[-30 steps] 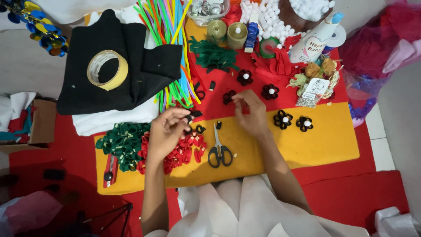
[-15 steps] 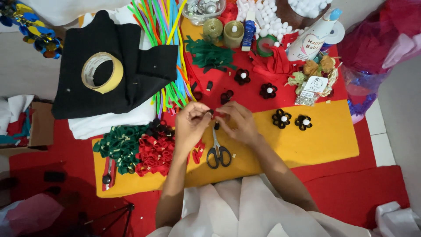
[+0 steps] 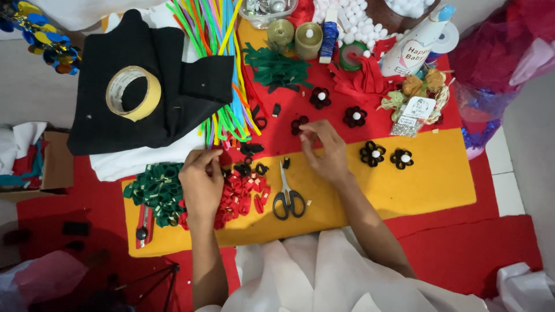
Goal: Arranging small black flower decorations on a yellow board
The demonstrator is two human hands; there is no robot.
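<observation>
Left hand (image 3: pixel 201 184) curled over red felt loops (image 3: pixel 240 193), right hand (image 3: pixel 325 151) pinching dark red felt flower (image 3: pixel 299 125), scissors (image 3: pixel 288 196) between them on yellow felt sheet (image 3: pixel 422 185)

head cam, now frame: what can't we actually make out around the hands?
- Left hand: fingertips curl under over the red felt loops; whether it has a grip on one is hidden, head view.
- Right hand: any piece between the fingertips is too small to tell.
- Clear tub: cut off by the top edge.
- Cutter: blade state unreadable, too small.
</observation>
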